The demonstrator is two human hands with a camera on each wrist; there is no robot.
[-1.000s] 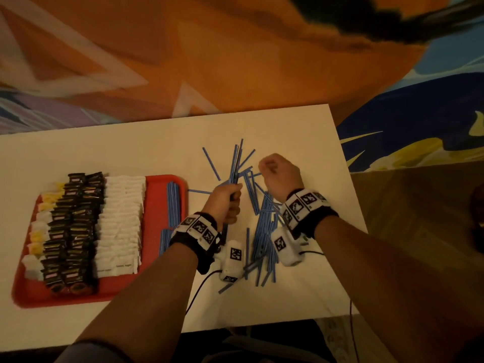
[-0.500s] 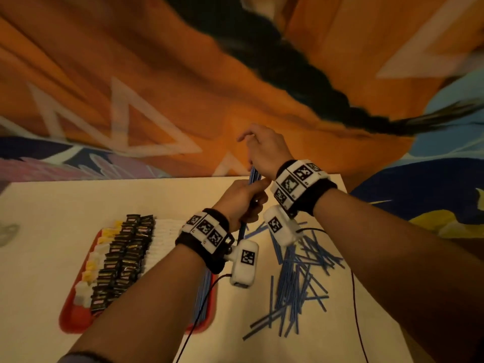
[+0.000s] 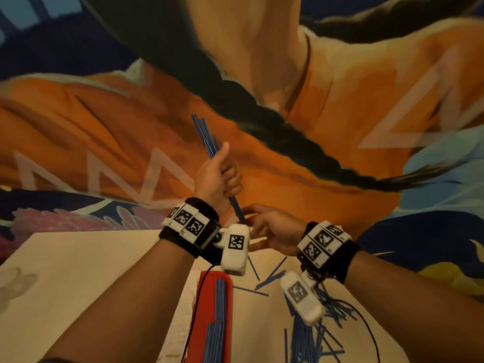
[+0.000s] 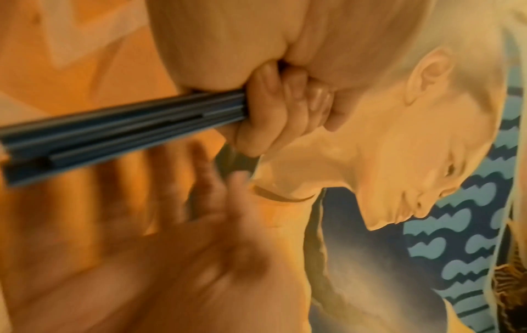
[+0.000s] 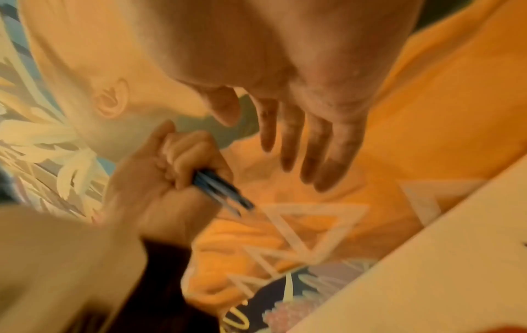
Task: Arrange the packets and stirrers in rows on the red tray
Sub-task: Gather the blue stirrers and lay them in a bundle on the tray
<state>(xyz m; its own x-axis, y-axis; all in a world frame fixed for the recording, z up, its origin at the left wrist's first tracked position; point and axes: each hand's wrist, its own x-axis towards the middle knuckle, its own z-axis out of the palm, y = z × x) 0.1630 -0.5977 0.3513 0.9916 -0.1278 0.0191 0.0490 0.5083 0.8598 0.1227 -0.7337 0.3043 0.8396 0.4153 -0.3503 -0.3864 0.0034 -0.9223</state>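
the left hand [image 3: 218,176] is raised above the table [image 3: 78,271] with its fingers curled round a bundle of blue stirrers [image 3: 207,138]; the bundle is tilted, its upper ends pointing up and away, its lower ends sticking out below the fist. the right hand [image 3: 272,231] sits just below those lower ends, fingers straight and spread, grasping nothing; the right wrist view shows the flat palm facing the stirrer tips, whether it touches them cannot be told. on the table, the red tray [image 3: 207,292] shows a strip of its right side with stirrers laid in neat rows [image 3: 219,307]. to its right, loose stirrers [image 3: 309,336] lie scattered in a pile. packets are hidden behind the left forearm.
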